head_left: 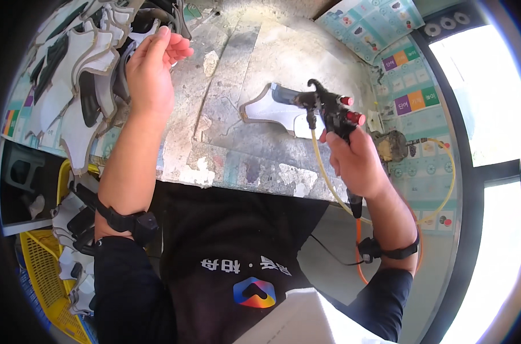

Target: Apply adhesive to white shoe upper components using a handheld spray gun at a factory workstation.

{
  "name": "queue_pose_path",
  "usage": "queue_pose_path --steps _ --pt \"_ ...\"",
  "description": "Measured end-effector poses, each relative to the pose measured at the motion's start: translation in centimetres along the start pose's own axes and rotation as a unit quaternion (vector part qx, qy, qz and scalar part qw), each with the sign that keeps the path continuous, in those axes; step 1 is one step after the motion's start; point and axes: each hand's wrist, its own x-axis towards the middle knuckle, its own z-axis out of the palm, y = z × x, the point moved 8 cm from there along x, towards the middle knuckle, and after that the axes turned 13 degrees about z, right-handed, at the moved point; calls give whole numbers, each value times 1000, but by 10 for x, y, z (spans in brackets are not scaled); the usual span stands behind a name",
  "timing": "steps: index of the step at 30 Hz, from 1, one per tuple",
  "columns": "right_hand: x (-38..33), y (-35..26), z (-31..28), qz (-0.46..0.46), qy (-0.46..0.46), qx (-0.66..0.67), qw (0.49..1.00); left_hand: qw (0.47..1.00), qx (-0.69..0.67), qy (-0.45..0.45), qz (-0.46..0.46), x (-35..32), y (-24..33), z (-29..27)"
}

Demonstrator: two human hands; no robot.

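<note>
My right hand (357,157) is wrapped round the grip of a black spray gun (329,112) with red knobs and a hook on top. A pale yellow hose runs from the gun's front fitting, and an orange hose leaves the bottom of its handle. Behind and partly under the gun, a flat, curved grey-and-white piece (269,112) lies on the stained worktable (226,132). My left hand (154,63) is raised at the far left of the table, fingers loosely bent and apart, with nothing visible in them. It is nearest a pile of similar shaped pieces (80,63).
A yellow basket (45,275) with more grey-white pieces stands below the table at the left. Right of my hand sits a crusted container (391,146) that the yellow hose reaches. Printed sheets (369,26) cover the wall beside a bright window. A white object (306,321) fills the lower edge.
</note>
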Motion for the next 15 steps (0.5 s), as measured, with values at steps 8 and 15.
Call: queue_pose_path --steps 8,15 --pt "-5 1 -1 97 -68 -38 992 1000 -19 11 2 -2 1 1" --pt "1 -13 -15 21 30 -3 999 1000 3 5 -9 -2 0 2"
